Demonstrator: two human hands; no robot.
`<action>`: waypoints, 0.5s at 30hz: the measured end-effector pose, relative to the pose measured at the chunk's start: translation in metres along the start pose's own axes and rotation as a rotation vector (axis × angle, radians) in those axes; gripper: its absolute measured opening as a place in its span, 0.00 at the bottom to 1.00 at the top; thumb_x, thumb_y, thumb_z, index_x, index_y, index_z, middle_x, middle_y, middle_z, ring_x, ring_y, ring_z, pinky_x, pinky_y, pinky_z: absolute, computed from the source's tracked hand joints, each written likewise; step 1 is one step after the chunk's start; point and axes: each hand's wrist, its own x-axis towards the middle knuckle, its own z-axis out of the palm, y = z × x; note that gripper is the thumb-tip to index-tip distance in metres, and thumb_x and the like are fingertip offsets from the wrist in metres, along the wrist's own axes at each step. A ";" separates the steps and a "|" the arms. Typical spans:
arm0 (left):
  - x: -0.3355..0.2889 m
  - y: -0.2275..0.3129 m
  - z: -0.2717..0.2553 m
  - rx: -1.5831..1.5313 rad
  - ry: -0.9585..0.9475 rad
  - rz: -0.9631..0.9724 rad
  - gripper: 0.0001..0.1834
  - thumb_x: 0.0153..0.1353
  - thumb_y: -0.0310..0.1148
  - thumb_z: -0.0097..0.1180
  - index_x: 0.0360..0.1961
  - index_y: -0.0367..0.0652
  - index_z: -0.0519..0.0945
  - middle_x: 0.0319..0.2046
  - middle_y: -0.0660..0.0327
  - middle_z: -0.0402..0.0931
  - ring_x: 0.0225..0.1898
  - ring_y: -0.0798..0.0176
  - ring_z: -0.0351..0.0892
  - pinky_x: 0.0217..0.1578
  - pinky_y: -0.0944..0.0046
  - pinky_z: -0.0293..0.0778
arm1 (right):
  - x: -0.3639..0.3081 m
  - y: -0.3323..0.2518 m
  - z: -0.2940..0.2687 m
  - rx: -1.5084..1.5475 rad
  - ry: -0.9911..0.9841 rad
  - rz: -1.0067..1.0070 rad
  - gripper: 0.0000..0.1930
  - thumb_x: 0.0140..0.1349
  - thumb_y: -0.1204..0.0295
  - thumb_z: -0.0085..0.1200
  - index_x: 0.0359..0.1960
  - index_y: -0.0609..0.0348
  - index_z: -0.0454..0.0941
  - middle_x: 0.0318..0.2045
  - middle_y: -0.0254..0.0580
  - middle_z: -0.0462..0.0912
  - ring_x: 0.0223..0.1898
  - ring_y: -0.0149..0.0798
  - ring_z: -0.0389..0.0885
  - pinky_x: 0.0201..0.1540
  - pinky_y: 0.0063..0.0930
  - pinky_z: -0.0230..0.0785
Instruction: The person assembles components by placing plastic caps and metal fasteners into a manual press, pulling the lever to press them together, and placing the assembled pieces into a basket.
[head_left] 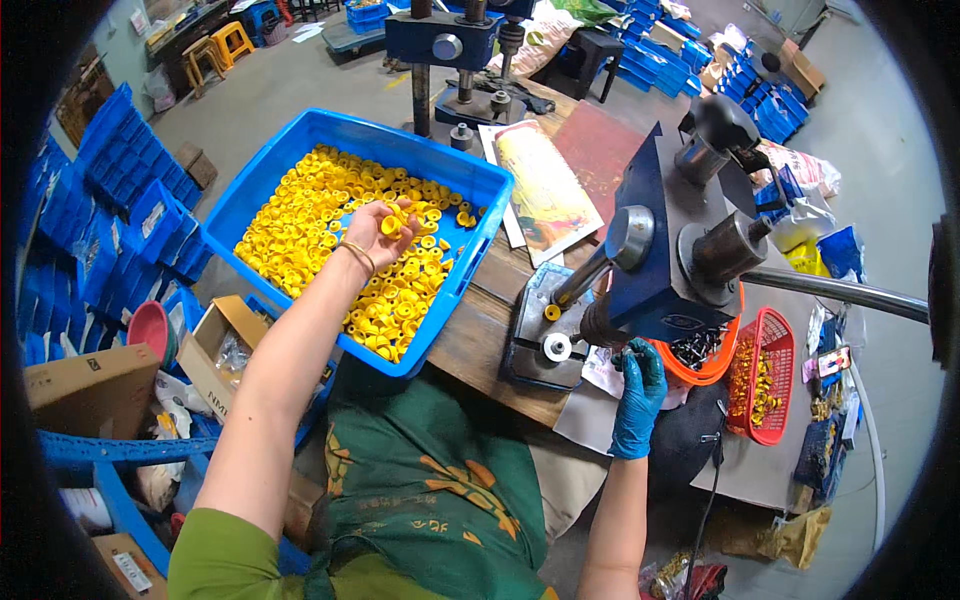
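My bare left hand (378, 235), a bangle at its wrist, reaches over a blue plastic tray (480, 255) filled with small yellow dome-shaped caps (300, 225). Its fingers are curled around a few of these caps. My right hand (642, 395), in a blue glove, is closed beside the base of a blue hand press (655, 230). Something small and dark shows at its fingertips, too unclear to name. On the press base sits a round white-rimmed fixture (557, 347), with one loose yellow cap (551, 312) behind it.
An orange bucket (722, 368) of dark metal parts stands right of my right hand, beside a red basket (782, 415) with yellow pieces. The press's long lever (840, 290) juts out to the right. Another press (440, 40) stands behind the tray. Cardboard boxes (90, 395) crowd the left.
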 end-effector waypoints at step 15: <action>-0.080 -0.122 0.054 1.260 -0.359 0.246 0.12 0.56 0.35 0.52 0.42 0.48 0.78 0.21 0.67 0.71 0.19 0.75 0.67 0.16 0.73 0.63 | -0.007 0.010 -0.005 0.017 -0.033 0.038 0.11 0.57 0.81 0.48 0.43 0.63 0.71 0.35 0.35 0.75 0.35 0.27 0.73 0.41 0.20 0.67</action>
